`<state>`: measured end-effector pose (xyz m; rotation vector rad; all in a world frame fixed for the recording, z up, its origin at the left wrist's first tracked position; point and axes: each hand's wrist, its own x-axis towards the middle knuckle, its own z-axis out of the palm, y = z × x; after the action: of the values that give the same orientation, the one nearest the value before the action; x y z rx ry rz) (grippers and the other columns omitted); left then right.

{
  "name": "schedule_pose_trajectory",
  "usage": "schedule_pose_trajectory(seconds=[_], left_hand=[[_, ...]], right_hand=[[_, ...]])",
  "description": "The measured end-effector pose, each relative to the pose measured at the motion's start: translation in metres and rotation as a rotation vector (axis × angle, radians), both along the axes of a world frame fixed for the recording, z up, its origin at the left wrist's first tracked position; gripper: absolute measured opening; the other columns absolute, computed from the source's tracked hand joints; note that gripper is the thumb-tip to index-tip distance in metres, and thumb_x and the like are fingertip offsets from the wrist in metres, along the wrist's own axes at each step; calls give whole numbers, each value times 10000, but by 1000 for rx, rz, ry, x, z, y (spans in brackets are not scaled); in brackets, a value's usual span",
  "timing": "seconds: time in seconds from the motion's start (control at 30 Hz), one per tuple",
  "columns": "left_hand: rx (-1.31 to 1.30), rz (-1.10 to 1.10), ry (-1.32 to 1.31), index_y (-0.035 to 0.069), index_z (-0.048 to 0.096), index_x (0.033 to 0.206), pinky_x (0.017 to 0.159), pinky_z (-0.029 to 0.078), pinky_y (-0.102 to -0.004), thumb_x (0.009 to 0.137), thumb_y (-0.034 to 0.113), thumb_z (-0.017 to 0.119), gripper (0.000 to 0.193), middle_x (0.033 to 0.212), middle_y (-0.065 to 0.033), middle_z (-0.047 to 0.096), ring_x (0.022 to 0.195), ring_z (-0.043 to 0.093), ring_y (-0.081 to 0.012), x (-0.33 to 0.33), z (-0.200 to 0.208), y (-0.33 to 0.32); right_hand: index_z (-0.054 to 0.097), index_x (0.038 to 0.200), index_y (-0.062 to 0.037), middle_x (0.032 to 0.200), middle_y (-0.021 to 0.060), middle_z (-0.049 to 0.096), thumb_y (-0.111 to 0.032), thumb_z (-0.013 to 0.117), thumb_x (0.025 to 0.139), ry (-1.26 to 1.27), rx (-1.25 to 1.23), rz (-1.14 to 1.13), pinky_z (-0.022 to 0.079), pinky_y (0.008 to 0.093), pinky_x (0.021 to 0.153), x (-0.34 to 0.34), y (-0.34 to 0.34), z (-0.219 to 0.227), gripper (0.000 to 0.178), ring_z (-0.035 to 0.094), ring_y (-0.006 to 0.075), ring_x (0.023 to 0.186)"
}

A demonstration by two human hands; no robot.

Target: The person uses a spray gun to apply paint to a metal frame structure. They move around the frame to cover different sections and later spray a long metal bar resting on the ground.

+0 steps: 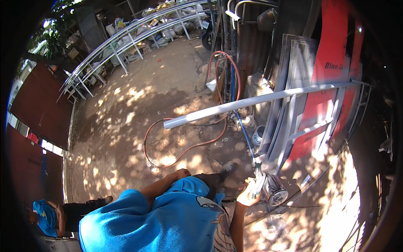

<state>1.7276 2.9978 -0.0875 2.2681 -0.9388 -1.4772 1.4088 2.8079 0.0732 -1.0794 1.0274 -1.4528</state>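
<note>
My right hand (pixel 249 192) is closed around the handle of what looks like a paint spray gun (pixel 261 181). Its round, silver-grey paint-smeared cup (pixel 276 194) hangs just right of my fingers. A thin blue line (pixel 244 130) runs down toward the top of the gun; whether it joins it I cannot tell. Resting by my waist, my left hand (pixel 183 173) is small in view, and its fingers do not show clearly. Ahead of my hands a light-grey metal tube (pixel 235 107) crosses at an angle, part of a frame (pixel 310 128) on the right.
Red and grey panels (pixel 321 113) lean at the right. An orange-red hose (pixel 184 149) loops over the shaded ground, and a bucket (pixel 258 135) stands near the panels. A long grey railing (pixel 126 42) curves along the back. At lower left is another person (pixel 48 216) in a blue shirt.
</note>
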Motion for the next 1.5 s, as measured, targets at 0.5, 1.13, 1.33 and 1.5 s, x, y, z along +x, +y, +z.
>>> schedule_pose_trajectory(seconds=[0.5,1.13,1.33,1.5], left_hand=[[25,-368,59,60,783,1165,1030,525,-418,938,395,628,433,1247,-200,724,1162,687,-343,-11,-29,-129],[-38,-54,184,3,743,1137,907,568,-402,1010,322,548,396,1134,-170,749,1004,731,-287,-37,-61,-181],[-227,-91,16,-1,746,1032,884,558,-454,973,364,613,393,1006,-207,767,970,742,-343,-35,-86,-178],[-103,240,268,-5,743,1030,884,555,-411,1002,319,595,357,1009,-188,768,951,734,-297,-25,-73,-183]], right_hand=[[659,1060,-22,939,59,707,-224,606,1074,38,378,-73,442,247,486,-50,21,34,210,559,86,548],[715,1029,5,849,77,729,-237,708,1029,640,221,243,483,248,551,54,-236,181,242,628,98,669],[689,990,31,804,49,692,-157,736,1001,597,216,382,491,272,641,89,-243,166,194,603,105,687],[713,972,26,757,165,705,-125,752,957,731,-55,645,508,368,584,126,-236,163,156,677,278,616]])
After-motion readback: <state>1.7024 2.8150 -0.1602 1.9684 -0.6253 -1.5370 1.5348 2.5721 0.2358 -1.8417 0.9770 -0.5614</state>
